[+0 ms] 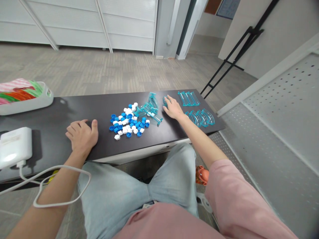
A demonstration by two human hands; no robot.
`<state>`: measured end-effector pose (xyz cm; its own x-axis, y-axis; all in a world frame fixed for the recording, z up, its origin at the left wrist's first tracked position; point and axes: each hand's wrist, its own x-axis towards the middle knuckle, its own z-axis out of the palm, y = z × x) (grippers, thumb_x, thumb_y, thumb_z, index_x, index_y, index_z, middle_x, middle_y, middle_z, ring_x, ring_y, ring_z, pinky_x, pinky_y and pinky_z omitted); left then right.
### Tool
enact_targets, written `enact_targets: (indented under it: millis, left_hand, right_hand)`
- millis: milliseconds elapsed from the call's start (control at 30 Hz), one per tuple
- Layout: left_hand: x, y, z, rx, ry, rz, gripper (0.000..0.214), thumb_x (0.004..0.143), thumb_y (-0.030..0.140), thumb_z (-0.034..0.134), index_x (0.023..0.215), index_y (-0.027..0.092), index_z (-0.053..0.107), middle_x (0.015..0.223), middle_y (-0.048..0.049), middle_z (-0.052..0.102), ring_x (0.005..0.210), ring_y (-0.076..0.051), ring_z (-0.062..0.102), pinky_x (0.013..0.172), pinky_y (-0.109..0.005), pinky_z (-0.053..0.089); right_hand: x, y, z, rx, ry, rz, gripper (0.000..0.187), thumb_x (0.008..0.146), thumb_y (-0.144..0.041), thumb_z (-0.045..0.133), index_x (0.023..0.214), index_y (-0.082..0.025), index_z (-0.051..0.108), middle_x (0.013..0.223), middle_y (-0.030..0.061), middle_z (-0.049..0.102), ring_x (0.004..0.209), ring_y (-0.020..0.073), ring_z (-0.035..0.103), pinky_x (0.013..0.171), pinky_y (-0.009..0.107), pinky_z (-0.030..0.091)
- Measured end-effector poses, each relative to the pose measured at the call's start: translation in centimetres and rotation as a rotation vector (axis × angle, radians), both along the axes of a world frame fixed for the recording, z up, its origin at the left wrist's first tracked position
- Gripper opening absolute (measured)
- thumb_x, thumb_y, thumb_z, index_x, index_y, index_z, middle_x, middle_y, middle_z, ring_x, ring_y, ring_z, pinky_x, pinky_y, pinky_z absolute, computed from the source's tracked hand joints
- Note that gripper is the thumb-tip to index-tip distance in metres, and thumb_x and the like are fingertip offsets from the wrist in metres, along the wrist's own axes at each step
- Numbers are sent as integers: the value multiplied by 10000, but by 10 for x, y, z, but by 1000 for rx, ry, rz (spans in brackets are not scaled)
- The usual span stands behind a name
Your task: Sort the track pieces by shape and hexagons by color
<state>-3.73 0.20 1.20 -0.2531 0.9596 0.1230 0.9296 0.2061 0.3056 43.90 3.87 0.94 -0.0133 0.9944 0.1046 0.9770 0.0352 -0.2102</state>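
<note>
My left hand (pixel 83 134) rests on the dark tabletop with its fingers apart and nothing in it. On the right, my right hand (pixel 172 107) lies palm down, its fingers spread over a small clear teal plastic piece (pixel 164 101) that they partly hide. Just left of that hand is a jumbled heap of teal plastic pieces (pixel 152 105), some curved and some straight. Blue and white hexagonal caps (pixel 129 121) are scattered beside the heap. Beyond the right hand, several straight teal tubes (pixel 188 98) lie side by side. Nearer me, curved teal tubes (pixel 201 118) form another row.
A white basket (pixel 27 107) with colourful items stands at the far left of the dark table (pixel 99 146). A white power adapter (pixel 16 146) sits near the left edge, its white cable (pixel 62 167) looping over my left forearm. A perforated panel (pixel 281 109) stands to the right.
</note>
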Motion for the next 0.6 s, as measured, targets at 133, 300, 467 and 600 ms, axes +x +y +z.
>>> enact_targets:
  millis: [133,300,467,600]
  left_hand:
    - [1,1,-1,-29,11,16,741,1172,449,368,1655,-55,616,1721,-391,502,1645,-557,421,1383,-730,352]
    - [-1,3,-2,-30,31,17,760,1159,466,363,1644,-53,634,1716,-389,518,1630,-557,433,1371,-733,367]
    - [-1,2,-2,-29,39,15,738,1175,470,375,1639,-38,644,1714,-387,536,1628,-548,451,1371,-725,375]
    - [0,1,0,-28,42,11,718,1195,462,380,1645,-33,639,1708,-378,535,1629,-539,450,1371,-711,374]
  right_hand:
    - [-6,19,-13,-27,45,-75,810,1217,-481,546,1903,-71,411,1985,279,379,1858,428,335,1518,658,314]
    - [6,41,-15,-20,68,-95,758,1207,-392,534,1878,-50,444,1962,283,421,1861,390,350,1534,605,293]
    - [14,54,-16,-11,152,-45,745,1197,-388,520,1871,-74,470,1963,266,433,1870,390,349,1540,637,281]
    - [7,58,-16,-31,214,-28,768,1195,-398,480,1875,-43,446,1974,260,417,1885,358,328,1563,579,233]
